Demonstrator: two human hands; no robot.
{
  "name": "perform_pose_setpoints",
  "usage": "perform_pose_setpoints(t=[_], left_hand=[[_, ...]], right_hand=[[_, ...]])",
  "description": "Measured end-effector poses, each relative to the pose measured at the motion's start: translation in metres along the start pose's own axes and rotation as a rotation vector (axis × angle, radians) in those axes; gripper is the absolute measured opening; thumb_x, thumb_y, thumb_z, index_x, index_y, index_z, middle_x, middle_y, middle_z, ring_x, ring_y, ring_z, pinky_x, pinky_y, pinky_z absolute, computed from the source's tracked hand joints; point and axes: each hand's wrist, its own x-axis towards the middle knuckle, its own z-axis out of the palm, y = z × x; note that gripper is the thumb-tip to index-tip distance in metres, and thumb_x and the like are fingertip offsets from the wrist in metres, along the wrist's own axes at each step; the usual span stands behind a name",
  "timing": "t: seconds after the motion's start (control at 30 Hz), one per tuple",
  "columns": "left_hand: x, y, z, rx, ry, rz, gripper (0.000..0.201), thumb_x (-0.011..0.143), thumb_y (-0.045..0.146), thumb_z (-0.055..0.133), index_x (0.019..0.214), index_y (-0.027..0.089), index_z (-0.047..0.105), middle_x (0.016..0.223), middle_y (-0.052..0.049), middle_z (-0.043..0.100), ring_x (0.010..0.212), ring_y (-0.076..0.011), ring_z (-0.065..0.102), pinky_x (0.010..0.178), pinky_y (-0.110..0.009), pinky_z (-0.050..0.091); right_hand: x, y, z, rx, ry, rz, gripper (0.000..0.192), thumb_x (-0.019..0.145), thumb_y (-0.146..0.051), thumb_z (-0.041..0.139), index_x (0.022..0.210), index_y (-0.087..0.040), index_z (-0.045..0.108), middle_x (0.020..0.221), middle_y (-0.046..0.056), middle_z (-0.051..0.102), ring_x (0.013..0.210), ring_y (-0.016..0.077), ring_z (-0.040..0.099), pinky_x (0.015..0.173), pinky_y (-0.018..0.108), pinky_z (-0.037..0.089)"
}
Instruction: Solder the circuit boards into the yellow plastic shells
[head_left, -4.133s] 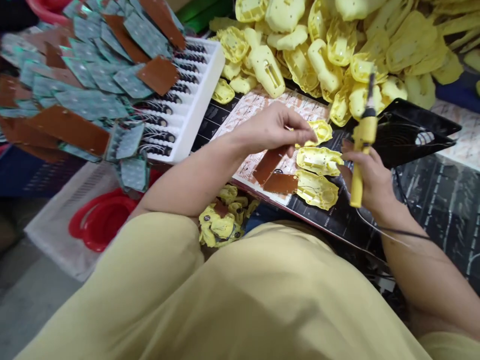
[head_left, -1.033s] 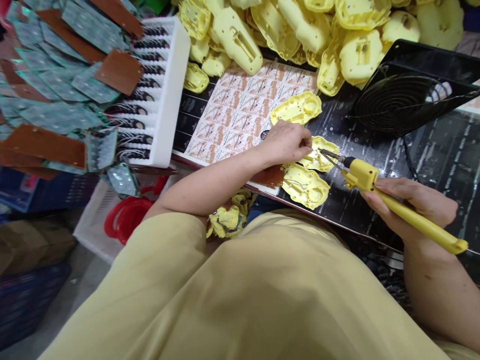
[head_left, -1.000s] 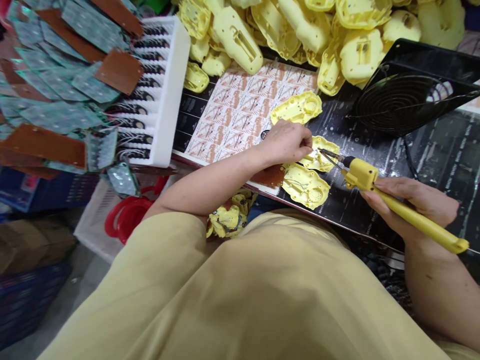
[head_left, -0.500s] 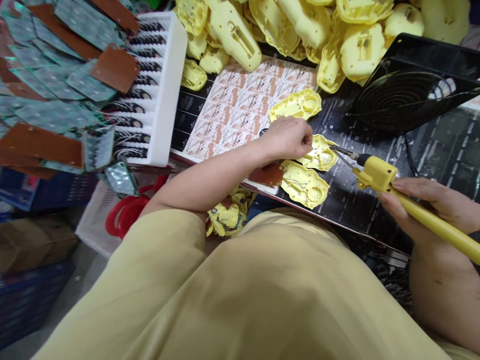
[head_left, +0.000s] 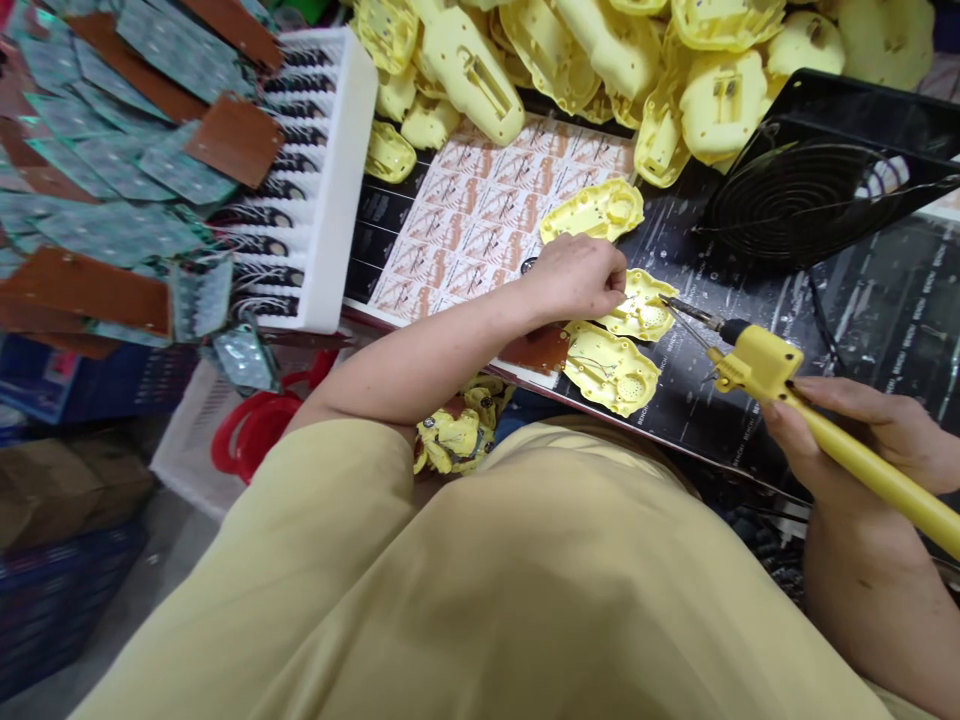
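My left hand [head_left: 574, 280] rests with pinched fingers on the middle one of three yellow plastic shells [head_left: 646, 310] lying on the black bench mat; what the fingertips pinch is too small to see. Another shell [head_left: 609, 366] lies just below it, beside a brown circuit board [head_left: 538, 350]. A third shell [head_left: 594, 211] lies above my hand. My right hand [head_left: 862, 440] grips a yellow soldering iron [head_left: 810, 424]. Its metal tip [head_left: 679, 309] points left and sits at the right edge of the middle shell.
A heap of yellow shells [head_left: 600, 60] fills the back. A black fan [head_left: 810, 190] stands at the right. At the left are a white tray [head_left: 337, 190] of wired parts and a fan of green and brown circuit boards [head_left: 112, 170]. A printed sheet [head_left: 487, 220] covers the mat's left.
My right hand has drawn the soldering iron back to the right and slightly down over the last second; the tip now sits at the shell's right edge. My left hand has hardly moved.
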Motion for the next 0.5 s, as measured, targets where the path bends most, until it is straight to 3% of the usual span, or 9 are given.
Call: perform_pose_setpoints(t=[0.1,0.17,0.3,0.4,0.5], left_hand=[[-0.005,-0.001,0.001,0.015,0.019,0.019,0.019,0.085,0.019,0.066,0.091,0.023,0.084,0.09,-0.004,0.079,0.101,-0.0266,0.074,0.105,-0.045,0.055],[-0.009,-0.004,0.002,0.008,0.062,0.057,0.02,0.089,0.02,0.065,0.095,0.024,0.084,0.097,-0.004,0.081,0.108,-0.0277,0.074,0.109,-0.047,0.052],[-0.016,-0.01,0.005,-0.025,0.069,0.107,0.023,0.093,0.022,0.063,0.102,0.024,0.084,0.106,-0.006,0.081,0.115,-0.0293,0.07,0.114,-0.051,0.047],[-0.016,-0.01,0.008,-0.014,0.038,0.102,0.019,0.092,0.024,0.065,0.098,0.024,0.083,0.103,-0.006,0.08,0.116,-0.0301,0.067,0.117,-0.054,0.044],[-0.013,-0.007,0.008,-0.008,0.03,0.106,0.017,0.091,0.024,0.066,0.093,0.023,0.082,0.097,-0.005,0.078,0.114,-0.029,0.067,0.115,-0.052,0.044]], right_hand=[[0.003,-0.006,0.005,0.042,0.033,-0.171,0.024,0.088,-0.04,0.096,0.083,-0.025,0.077,0.079,0.0,0.083,0.062,0.021,0.079,0.056,0.023,0.066],[0.0,-0.005,0.007,0.007,0.021,-0.128,0.019,0.091,-0.041,0.092,0.098,-0.026,0.082,0.087,0.001,0.085,0.064,0.0218,0.08,0.055,0.025,0.066],[-0.01,-0.004,0.008,-0.062,0.009,-0.072,0.041,0.094,-0.039,0.088,0.133,-0.03,0.078,0.097,0.001,0.087,0.07,0.0225,0.083,0.055,0.025,0.065],[-0.009,-0.007,0.01,-0.053,-0.041,-0.082,0.026,0.095,-0.042,0.086,0.116,-0.028,0.082,0.098,0.001,0.087,0.073,0.023,0.083,0.064,0.029,0.071],[-0.004,-0.014,0.014,-0.026,-0.069,-0.12,0.019,0.095,-0.044,0.086,0.091,-0.028,0.077,0.087,-0.001,0.085,0.068,0.0211,0.081,0.062,0.029,0.071]])
